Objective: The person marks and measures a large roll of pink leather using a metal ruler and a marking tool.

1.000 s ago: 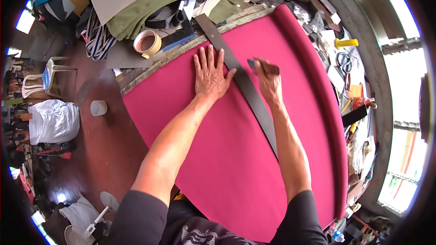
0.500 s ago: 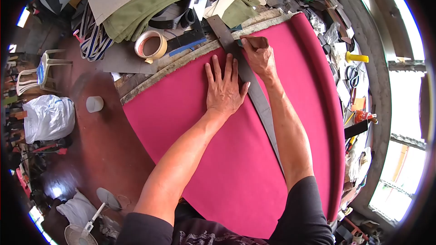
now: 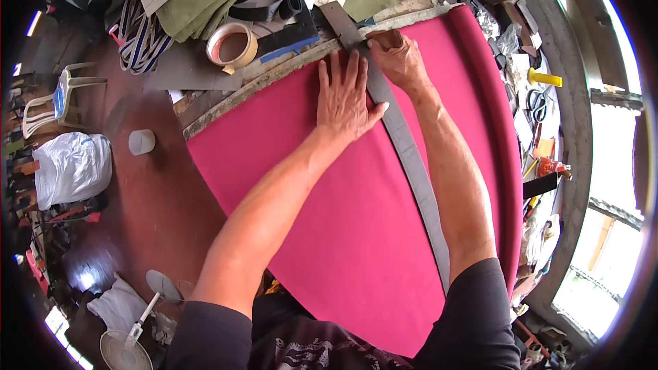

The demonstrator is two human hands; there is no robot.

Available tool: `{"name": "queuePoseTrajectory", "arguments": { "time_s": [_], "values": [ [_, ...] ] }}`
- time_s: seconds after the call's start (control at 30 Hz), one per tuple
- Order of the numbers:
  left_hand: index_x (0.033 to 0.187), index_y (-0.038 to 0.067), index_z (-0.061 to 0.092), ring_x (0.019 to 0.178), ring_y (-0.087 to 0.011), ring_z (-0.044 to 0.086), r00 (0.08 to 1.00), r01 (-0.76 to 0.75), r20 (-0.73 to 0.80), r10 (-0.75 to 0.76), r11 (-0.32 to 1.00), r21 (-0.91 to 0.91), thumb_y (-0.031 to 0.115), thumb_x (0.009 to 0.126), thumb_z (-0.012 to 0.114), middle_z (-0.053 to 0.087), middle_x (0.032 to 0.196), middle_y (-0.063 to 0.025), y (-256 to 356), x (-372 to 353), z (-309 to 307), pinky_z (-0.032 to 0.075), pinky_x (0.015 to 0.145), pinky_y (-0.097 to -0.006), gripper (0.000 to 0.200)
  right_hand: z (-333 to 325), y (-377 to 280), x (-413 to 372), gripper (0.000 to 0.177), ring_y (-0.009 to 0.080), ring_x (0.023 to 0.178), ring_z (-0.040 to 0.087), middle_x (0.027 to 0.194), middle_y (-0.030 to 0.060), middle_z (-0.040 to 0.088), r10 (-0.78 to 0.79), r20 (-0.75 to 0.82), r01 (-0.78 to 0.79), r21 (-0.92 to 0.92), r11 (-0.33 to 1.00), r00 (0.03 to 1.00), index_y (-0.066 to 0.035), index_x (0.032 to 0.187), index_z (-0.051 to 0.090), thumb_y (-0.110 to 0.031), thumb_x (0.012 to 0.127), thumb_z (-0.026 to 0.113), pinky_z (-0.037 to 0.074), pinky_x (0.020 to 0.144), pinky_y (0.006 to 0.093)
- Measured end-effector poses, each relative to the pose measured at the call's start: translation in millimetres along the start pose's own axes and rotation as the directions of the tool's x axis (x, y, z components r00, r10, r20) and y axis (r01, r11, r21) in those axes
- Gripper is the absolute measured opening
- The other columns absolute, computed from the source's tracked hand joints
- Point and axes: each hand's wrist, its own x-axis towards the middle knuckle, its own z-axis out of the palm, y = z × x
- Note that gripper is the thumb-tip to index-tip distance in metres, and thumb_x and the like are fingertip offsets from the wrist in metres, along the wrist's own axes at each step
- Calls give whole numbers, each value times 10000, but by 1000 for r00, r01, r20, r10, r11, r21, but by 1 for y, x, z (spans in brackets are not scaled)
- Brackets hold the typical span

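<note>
A sheet of magenta fabric (image 3: pixel 329 233) lies spread out, its right side wound into a roll (image 3: pixel 497 130). Across it runs a long dark metal straightedge (image 3: pixel 411 171), its far end reaching past the fabric's edge. My left hand (image 3: pixel 343 103) lies flat with fingers apart, pressing on the fabric and the left edge of the straightedge. On the other side, near the far end, my right hand (image 3: pixel 401 62) is closed around a small brown object (image 3: pixel 387 39), whose kind I cannot make out; its working end is hidden by the fingers.
Beyond the fabric's edge are a tape roll (image 3: pixel 232 48), olive cloth (image 3: pixel 205 3) and scraps. Along the right lie scissors (image 3: pixel 537 104), a yellow-handled tool (image 3: pixel 545 79) and a red can (image 3: pixel 548 166). A white plastic chair (image 3: pixel 62 99) and a fan (image 3: pixel 125 349) stand left.
The view has shifted slightly. My right hand has turned a little and remains by the straightedge's far end, while the straightedge's near part shows farther right. My left hand stays flat.
</note>
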Motion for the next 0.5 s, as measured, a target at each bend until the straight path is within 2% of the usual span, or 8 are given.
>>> {"name": "queuePoseTrajectory", "arguments": {
  "time_s": [0.03,0.13,0.2,0.23,0.33,0.37,0.47,0.5],
  "values": [
    [1441,-48,365,1390,-477,241,1000,-3,-17,2,999,-50,589,789,658,281,1523,-226,-3,4,-1,183,1130,-603,958,2,4,0,251,393,859,660,924,175,695,-45,-39,45,-5,999,998,-118,1030,703,-261,880,563,537,781,459],
    [1425,-72,376,1376,-492,257,998,10,57,-13,999,48,608,782,664,284,1511,-254,-1,10,-2,212,1117,-608,980,8,14,5,254,395,853,654,922,183,691,-191,-58,184,-100,978,980,-118,1008,708,-271,888,545,533,779,470],
    [1421,-80,381,1365,-491,283,995,9,94,-20,993,117,636,770,671,270,1522,-262,3,12,-2,257,1096,-610,1010,7,23,13,257,395,867,648,920,184,687,-263,49,267,-250,931,964,-113,982,709,-282,891,538,529,789,467],
    [1439,-68,358,1375,-490,271,992,17,123,-34,990,139,646,779,658,260,1530,-257,5,12,0,246,1104,-610,1017,3,15,9,259,399,874,643,909,188,683,-284,20,280,-240,929,959,-93,961,703,-275,890,532,525,799,464],
    [1485,-34,288,1408,-483,228,980,43,182,-78,980,192,677,799,619,228,1555,-243,7,12,2,218,1124,-608,1042,-10,-7,-2,243,336,929,649,1037,149,688,114,70,-116,23,993,991,-91,1027,678,-266,872,614,518,845,398],
    [1499,-23,264,1420,-480,212,977,50,193,-90,978,204,688,804,605,217,1563,-238,9,14,2,209,1130,-607,1050,-20,-10,-11,263,325,932,655,1022,153,692,213,99,-215,6,977,972,-76,1022,691,-277,866,626,510,858,390],
    [1522,3,210,1444,-467,173,956,73,260,-138,967,243,718,802,578,187,1583,-218,12,19,-1,189,1143,-602,1079,-23,5,-50,275,304,935,671,989,160,703,134,94,-123,-116,986,986,-66,1018,710,-281,860,645,510,852,380],
    [1521,13,223,1452,-462,158,962,64,244,-125,968,244,736,791,571,166,1597,-202,9,18,5,192,1146,-592,1084,-39,-7,-72,265,388,851,652,902,196,685,140,93,-128,-118,985,986,-38,972,695,-246,885,557,527,783,439]
  ]
}}
